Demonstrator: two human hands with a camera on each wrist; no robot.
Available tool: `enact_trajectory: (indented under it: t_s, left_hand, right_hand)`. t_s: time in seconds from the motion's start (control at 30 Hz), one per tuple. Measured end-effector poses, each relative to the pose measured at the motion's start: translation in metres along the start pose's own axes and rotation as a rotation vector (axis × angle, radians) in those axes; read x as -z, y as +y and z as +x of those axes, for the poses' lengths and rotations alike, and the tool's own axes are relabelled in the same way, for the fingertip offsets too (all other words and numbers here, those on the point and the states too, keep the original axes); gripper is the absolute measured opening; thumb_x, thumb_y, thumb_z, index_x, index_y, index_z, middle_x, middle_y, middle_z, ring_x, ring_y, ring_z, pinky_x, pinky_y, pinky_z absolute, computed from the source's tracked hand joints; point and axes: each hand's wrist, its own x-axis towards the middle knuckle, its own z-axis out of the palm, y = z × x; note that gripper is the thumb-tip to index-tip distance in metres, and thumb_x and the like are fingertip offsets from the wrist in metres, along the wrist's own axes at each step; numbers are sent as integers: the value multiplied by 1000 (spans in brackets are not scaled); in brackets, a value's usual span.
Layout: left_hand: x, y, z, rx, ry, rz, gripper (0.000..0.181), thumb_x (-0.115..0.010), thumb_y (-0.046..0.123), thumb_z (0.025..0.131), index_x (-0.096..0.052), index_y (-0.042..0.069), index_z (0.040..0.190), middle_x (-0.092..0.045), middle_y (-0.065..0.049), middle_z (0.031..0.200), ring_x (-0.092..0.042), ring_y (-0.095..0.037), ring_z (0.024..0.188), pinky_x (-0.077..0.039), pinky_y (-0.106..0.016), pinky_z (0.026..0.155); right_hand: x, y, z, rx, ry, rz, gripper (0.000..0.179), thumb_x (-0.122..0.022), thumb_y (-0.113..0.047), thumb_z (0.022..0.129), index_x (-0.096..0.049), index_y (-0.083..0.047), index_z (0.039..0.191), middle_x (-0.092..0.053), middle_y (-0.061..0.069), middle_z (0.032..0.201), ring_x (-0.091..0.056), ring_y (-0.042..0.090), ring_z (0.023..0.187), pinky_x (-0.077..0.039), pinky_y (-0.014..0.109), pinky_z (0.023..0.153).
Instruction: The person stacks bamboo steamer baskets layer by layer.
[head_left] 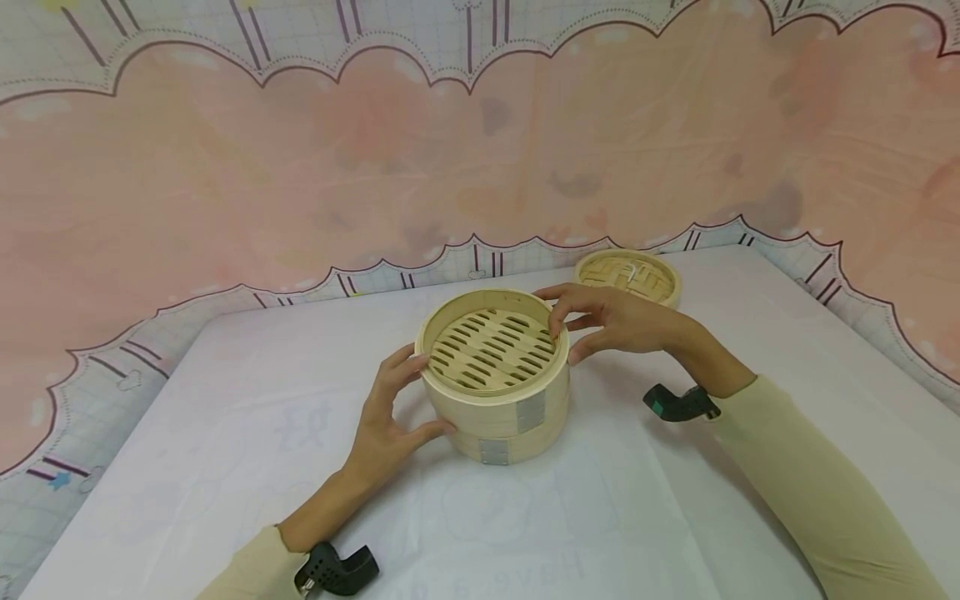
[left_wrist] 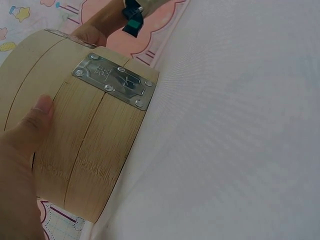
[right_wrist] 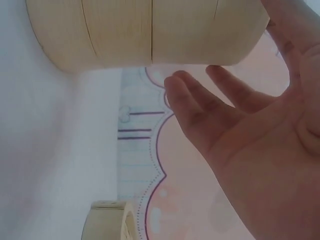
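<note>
A round bamboo steamer stands on the table as two stacked tiers. Its upper tier (head_left: 480,408) has a slatted bottom inside, and the lower tier (head_left: 532,446) sits under it. My left hand (head_left: 386,421) holds the left side, fingertips at the upper rim and thumb on the front wall. In the left wrist view that thumb (left_wrist: 42,112) presses on the bamboo near a riveted metal plate (left_wrist: 115,80). At the right rim, my right hand (head_left: 626,319) has a fingertip hooked inside and the thumb outside. Its other fingers (right_wrist: 200,97) extend loosely past the wall.
Behind my right hand, a woven bamboo lid (head_left: 637,275) lies on the white-covered table (head_left: 315,483). A patterned peach cloth (head_left: 375,167) hangs beyond the back edge. Dark devices are strapped at the left wrist (head_left: 337,569) and the right wrist (head_left: 678,404).
</note>
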Motion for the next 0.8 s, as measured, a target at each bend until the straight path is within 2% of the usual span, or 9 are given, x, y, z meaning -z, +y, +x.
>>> enact_trajectory:
  t_s: [0.2, 0.33, 0.6, 0.8]
  left_hand:
    - [1, 0, 0, 5, -7, -5, 74, -78, 29, 76, -43, -11, 128, -40, -37, 131, -39, -40, 126, -41, -31, 102]
    - [1, 1, 1, 7, -10, -9, 74, -78, 29, 76, -43, -11, 128, -40, -37, 131, -39, -42, 125, -41, -30, 102]
    - [0, -1, 0, -2, -9, -1, 73, -76, 31, 79, -43, -11, 129, -41, -36, 131, -39, -36, 128, -42, -33, 101]
    - [0, -1, 0, -12, 3, 5, 74, -74, 32, 80, -42, -13, 129, -41, -37, 130, -39, -33, 129, -42, -34, 101]
  right_hand:
    - [3, 4, 0, 11, -1, 4, 47, -79, -15, 78, -61, -13, 121, -37, 4, 149, -35, 25, 136, -41, 47, 103]
    - [5, 12, 0, 10, 7, 53, 54, -77, -11, 80, -58, -11, 130, -37, 2, 149, -37, 23, 135, -39, 47, 104]
    - [6, 19, 0, 45, 35, 102, 42, -75, -7, 81, -62, -9, 121, -41, 6, 147, -39, 23, 134, -41, 39, 103]
    - [4, 17, 1, 63, 30, 97, 36, -76, -7, 80, -62, -8, 113, -41, 8, 146, -34, 24, 137, -42, 41, 103]
